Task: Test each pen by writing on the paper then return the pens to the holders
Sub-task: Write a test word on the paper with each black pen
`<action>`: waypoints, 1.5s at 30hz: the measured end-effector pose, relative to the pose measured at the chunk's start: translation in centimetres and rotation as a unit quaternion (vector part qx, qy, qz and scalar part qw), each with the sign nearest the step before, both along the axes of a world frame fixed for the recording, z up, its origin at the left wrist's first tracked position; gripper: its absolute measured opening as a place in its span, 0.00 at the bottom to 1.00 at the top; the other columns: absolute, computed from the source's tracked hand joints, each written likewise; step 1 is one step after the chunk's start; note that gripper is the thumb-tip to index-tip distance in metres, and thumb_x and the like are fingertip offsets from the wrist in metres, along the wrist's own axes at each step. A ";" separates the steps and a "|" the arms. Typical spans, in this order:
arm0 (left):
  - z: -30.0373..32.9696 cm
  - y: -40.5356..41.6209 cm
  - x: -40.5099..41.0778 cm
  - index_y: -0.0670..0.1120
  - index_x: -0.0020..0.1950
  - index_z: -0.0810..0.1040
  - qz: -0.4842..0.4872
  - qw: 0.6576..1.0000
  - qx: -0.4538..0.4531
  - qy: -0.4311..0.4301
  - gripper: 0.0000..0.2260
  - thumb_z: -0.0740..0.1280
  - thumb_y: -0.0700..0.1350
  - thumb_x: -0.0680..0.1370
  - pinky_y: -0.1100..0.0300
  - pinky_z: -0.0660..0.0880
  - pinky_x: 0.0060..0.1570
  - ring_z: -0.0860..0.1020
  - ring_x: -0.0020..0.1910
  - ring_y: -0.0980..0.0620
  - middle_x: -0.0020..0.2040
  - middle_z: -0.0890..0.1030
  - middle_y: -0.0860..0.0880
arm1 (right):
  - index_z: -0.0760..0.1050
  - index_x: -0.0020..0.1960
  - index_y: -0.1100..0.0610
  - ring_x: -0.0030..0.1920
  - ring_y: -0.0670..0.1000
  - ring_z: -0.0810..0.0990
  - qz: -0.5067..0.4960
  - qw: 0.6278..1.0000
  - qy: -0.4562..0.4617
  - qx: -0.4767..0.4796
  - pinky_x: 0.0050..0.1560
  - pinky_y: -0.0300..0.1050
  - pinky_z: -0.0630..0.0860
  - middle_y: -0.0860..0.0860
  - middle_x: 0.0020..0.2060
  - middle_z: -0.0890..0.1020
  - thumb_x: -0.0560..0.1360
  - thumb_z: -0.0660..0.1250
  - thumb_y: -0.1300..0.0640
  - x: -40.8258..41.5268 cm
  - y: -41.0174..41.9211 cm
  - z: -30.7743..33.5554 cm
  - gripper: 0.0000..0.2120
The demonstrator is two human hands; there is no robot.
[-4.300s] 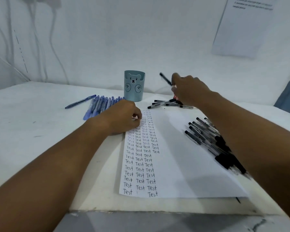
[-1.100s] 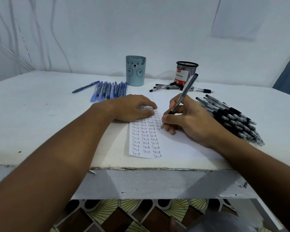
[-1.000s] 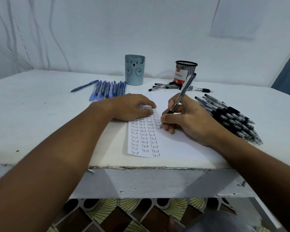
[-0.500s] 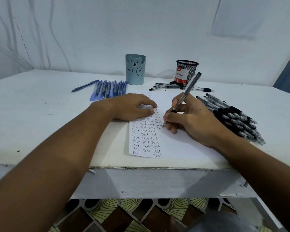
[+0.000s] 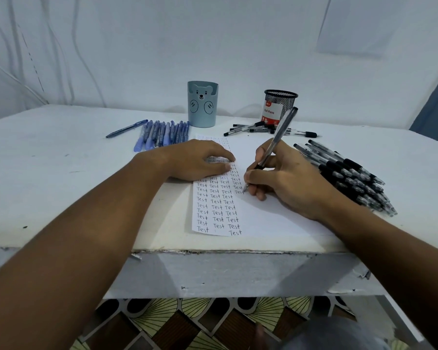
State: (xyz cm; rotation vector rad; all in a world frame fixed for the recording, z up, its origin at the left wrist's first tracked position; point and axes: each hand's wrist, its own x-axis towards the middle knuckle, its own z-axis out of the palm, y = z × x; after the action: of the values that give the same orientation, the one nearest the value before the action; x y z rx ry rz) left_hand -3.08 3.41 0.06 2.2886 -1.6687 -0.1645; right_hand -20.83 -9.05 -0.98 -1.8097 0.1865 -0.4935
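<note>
Right hand (image 5: 286, 180) writes with pen (image 5: 278, 140) on paper (image 5: 276, 221) — left hand (image 5: 195, 161) steadies.

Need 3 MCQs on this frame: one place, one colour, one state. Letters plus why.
1. Where does the bear cup stand?
A. behind the blue pens
B. on the paper
C. right of the mesh cup
2. What colour is the bear cup?
A. red
B. light blue
C. black
3. What is the right hand doing?
A. resting empty
B. reaching into a cup
C. holding a pen tip-down on paper

Key: 1 A, it stands just beyond their far ends. 2 B, pale blue body. 3 C, fingers grip it at the last "Test".
</note>
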 end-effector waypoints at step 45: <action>-0.3 0.5 0.0 0.60 0.59 0.79 -0.028 0.996 -0.082 -0.015 0.22 0.65 0.68 0.69 0.53 0.68 0.66 0.72 0.61 0.62 0.60 0.77 0.61 | 0.77 0.57 0.65 0.29 0.54 0.75 -0.153 0.774 0.406 -0.462 0.32 0.40 0.72 0.53 0.29 0.77 0.78 0.66 0.41 -1.4 -11.4 8.9 0.26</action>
State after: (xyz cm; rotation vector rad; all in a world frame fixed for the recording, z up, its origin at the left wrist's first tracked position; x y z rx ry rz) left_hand -3.10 3.90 -0.25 2.1357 -1.6943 -0.0048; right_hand -22.20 -20.46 7.88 -2.9143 0.9898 0.0766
